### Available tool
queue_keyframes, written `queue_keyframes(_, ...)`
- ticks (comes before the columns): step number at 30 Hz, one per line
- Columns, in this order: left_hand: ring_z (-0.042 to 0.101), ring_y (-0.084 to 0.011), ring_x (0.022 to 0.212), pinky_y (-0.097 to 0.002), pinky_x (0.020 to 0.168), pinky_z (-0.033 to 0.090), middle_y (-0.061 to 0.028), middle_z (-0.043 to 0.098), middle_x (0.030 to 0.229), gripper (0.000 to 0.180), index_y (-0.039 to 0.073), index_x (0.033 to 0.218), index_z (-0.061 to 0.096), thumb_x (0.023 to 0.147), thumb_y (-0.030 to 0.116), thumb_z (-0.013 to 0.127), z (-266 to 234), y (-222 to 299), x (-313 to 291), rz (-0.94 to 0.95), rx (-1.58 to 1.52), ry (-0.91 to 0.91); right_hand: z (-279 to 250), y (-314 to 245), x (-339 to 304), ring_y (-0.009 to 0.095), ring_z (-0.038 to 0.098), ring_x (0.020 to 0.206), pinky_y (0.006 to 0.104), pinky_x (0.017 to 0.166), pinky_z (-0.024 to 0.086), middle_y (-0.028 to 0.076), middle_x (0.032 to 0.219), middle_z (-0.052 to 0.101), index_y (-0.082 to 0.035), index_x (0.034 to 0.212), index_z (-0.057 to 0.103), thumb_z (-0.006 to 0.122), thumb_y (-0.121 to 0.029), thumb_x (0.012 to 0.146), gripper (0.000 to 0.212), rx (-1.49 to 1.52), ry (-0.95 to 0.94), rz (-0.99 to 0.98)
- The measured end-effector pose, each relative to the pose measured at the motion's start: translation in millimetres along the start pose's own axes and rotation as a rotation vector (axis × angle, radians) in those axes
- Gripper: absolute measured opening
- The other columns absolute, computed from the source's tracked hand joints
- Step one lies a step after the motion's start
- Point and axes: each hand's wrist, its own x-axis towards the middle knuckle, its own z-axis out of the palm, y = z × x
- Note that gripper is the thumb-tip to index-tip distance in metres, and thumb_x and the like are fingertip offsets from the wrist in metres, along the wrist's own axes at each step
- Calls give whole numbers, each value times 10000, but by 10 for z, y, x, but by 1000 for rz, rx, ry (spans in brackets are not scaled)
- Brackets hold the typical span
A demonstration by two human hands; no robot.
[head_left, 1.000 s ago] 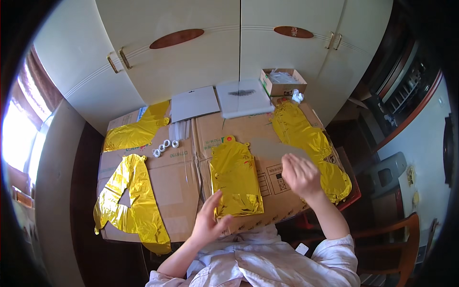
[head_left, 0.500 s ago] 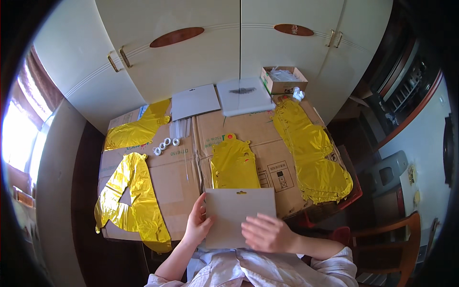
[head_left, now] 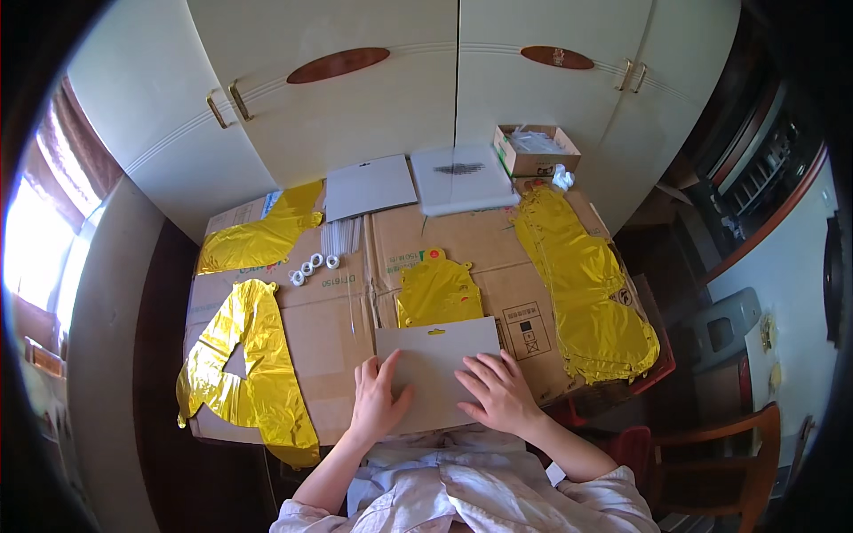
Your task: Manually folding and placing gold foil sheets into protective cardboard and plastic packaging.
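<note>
A light grey card with a small hang slot at its far edge lies near the front edge of the cardboard-covered table. My left hand rests on the card's left part, fingers stretched forward and thumb apart. On its right part lies my right hand, fingers spread flat. The card covers the near end of a gold foil balloon, which is flat and uninflated. Neither hand is closed around anything.
Flat gold foil balloons lie left, far left and right. Beyond are small white rolls, clear straws, grey cards, a clear plastic stack and an open carton. A wooden chair stands right.
The card has moved away from me, farther over the middle balloon, and turned slightly. My right hand has come down flat on it; my left has shifted from its edge onto its surface.
</note>
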Motion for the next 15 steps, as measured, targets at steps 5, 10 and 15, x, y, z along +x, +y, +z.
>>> queue_keyframes(5, 363, -439, 1255, -515, 1048, 332, -270, 380, 1381, 658, 121, 1390, 475, 792, 263, 709, 30, 27, 54, 11, 188, 9, 48, 38, 69, 361, 395, 1337, 576, 1103, 293, 150, 1398, 473, -106, 1255, 600, 653, -459, 860, 533, -12, -1, 20)
queue_keyframes(10, 324, -461, 1354, -535, 1091, 298, -264, 323, 1492, 651, 92, 1387, 484, 814, 311, 702, 68, 54, 87, 205, 346, 81, 92, 91, 69, 402, 357, 1362, 589, 1109, 281, 164, 1413, 458, -100, 1251, 602, 645, -477, 862, 543, -1, -10, 38)
queue_keyframes(15, 326, -443, 1391, -616, 1116, 244, -163, 409, 1489, 601, 113, 1392, 495, 879, 399, 623, 206, 211, 205, 407, 299, -51, 44, 96, 125, 398, 366, 1352, 594, 1102, 286, 158, 1401, 474, -101, 1231, 617, 647, -476, 859, 529, 12, -37, 39)
